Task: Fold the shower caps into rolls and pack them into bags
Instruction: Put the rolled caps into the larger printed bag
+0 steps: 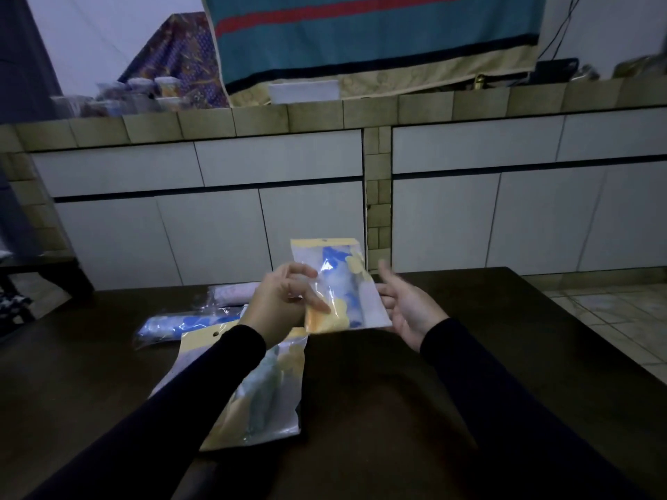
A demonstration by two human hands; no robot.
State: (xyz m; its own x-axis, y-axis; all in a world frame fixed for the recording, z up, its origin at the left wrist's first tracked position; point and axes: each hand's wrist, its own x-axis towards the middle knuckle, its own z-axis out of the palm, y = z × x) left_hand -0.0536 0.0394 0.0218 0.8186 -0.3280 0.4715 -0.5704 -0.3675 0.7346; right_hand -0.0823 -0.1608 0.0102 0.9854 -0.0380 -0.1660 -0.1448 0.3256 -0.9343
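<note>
We pinch the packed bag (pixel 337 286) in our left hand (pixel 285 294); its long axis runs twelve-to-six, our relaxed right hand (pixel 408 304) empty at three o'clock.

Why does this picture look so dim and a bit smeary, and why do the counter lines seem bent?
Head view: the room is dim, so the dark table shows little detail; the right hand and the held bag are motion-blurred; glare glints off the bag's plastic; the wide lens bows the tiled counter edge; the jars at back left are soft.

bag (pixel 335 283) — blue-and-yellow print
</note>
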